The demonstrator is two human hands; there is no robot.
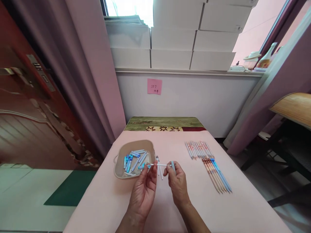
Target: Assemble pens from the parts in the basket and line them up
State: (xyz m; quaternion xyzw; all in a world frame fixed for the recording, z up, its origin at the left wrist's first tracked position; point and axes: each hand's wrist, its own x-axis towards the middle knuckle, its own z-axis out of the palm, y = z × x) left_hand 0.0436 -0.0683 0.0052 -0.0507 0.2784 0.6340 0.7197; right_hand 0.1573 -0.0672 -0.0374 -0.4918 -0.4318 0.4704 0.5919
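Above the front middle of the table, a thin white pen refill [163, 165] spans level between my two hands. Its left end is pinched in the fingertips of my left hand [145, 189], palm turned up. Small light-blue pieces show beside those fingertips; whether they are held or lie in the tub behind cannot be told. My right hand [178, 184] is closed round a light-blue pen barrel [173, 166], its thumb and finger at the refill's right end. Under the held refill, more white refills [161, 173] with dark tips lie on the table.
A beige tub [118, 170] at the left holds several blue and lilac pen parts [130, 161]. On the right lie a row of patterned pens [199, 149] and, nearer, brown-and-cream pens [212, 176] beside blue pens [222, 176]. A pink cloth [102, 207] covers the table.
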